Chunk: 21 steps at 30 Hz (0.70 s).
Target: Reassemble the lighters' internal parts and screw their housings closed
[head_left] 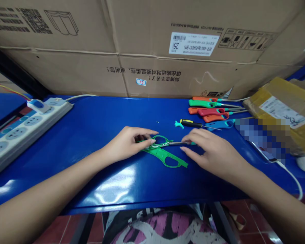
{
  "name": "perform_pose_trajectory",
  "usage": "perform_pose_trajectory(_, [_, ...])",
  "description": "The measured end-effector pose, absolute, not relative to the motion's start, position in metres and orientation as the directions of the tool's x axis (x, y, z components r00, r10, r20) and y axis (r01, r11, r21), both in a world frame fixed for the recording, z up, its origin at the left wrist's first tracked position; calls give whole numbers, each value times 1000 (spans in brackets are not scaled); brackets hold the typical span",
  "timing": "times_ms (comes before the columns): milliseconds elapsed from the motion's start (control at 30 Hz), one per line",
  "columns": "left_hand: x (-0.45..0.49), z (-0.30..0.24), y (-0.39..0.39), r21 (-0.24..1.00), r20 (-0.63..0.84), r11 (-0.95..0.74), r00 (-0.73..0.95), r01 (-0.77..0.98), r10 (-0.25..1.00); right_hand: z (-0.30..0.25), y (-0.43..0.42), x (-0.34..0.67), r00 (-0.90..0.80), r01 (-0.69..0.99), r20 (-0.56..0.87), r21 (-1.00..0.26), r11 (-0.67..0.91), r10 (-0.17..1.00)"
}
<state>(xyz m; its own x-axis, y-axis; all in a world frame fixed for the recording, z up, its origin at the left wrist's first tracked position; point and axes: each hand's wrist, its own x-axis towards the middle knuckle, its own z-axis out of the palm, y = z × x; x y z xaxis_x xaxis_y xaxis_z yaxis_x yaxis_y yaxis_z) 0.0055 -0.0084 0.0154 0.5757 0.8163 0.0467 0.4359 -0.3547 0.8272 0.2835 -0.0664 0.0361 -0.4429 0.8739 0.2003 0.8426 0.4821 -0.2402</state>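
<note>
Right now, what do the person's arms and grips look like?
The left arm and right arm are bare as far as they show, with no sleeve, watch or bracelet. The left grip and right grip are ordinary hands without gloves. I see no rings, but some fingers are partly hidden.

Workshop bench [112, 118]: screwdriver [195, 124], casing halves [160, 155]

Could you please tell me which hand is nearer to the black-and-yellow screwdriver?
The right hand is nearer, just on the person's side of the screwdriver; the left hand is farther off to its left, at the green casing pieces.
</note>
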Motion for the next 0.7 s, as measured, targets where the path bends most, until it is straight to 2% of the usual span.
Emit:
perform_pose_trajectory(133, [7, 9, -4, 906, -3, -232, 554, 353, 833, 46, -41, 273, -609, 791, 19, -62, 609, 793])
perform_pose_trajectory(233, [5, 7, -1, 907, -2, -214, 511, 363, 860, 45, -28, 268, -646, 763, -61, -85, 641, 761])
perform_pose_trajectory(300, [3, 7, 1, 893, 29, -243, 490, 378, 871, 41, -24, 268, -644, 762, -38, -124, 636, 764])
perform_pose_trajectory(433, [2, 7, 5, 882, 109, -307, 480, 357, 871, 29, -23, 275, -670, 718, 104, -162, 677, 735])
perform_pose_trajectory(567, [3, 3, 9, 876, 137, -330, 476, 351, 869, 22, -24, 280, -710, 665, 240, -79, 742, 662])
perform_pose_trajectory(700, [3, 0, 10, 861, 164, -372, 502, 348, 849, 22, -25, 281, -723, 657, 275, -10, 754, 633])
